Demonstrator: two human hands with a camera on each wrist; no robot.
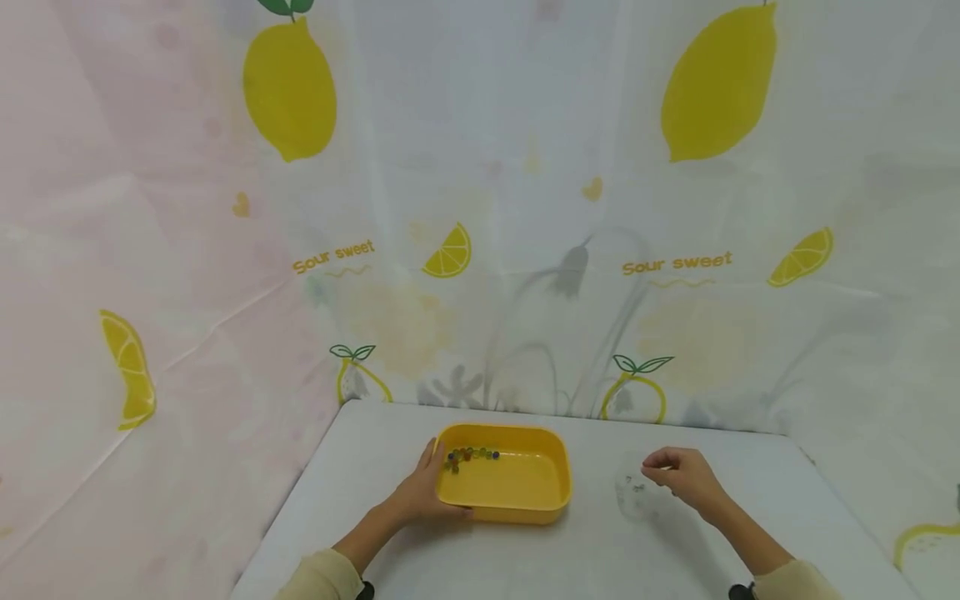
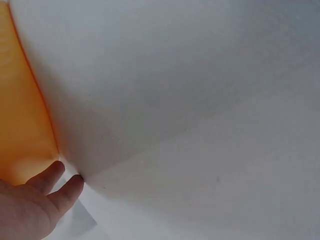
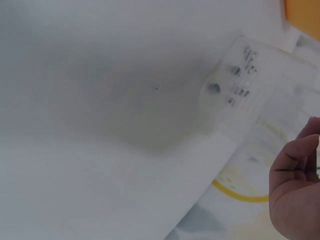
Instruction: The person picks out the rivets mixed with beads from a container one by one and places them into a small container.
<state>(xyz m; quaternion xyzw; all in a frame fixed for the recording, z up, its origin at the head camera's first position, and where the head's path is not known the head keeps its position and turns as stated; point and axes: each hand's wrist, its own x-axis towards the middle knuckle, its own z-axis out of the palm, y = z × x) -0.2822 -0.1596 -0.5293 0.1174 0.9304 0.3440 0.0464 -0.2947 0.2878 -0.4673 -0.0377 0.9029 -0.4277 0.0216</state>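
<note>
A yellow plastic basin (image 1: 517, 487) stands on the table, with several small coloured marbles (image 1: 468, 455) in its back left part. My left hand (image 1: 425, 492) holds the basin's left end, thumb along the front wall; its fingers (image 2: 70, 192) show near a corner in the left wrist view. To the right is a clear container (image 1: 633, 500) with several clear and dark little beads (image 3: 235, 70) in it. Over its right edge hangs my right hand (image 1: 686, 477), fingers curled, with thumb and forefinger tips close together. No object shows between those fingertips.
The white table (image 1: 585, 558) carries the basin and the clear container. Behind and beside it hangs a pale cloth (image 1: 487, 208) printed with lemons, meeting the table's back edge.
</note>
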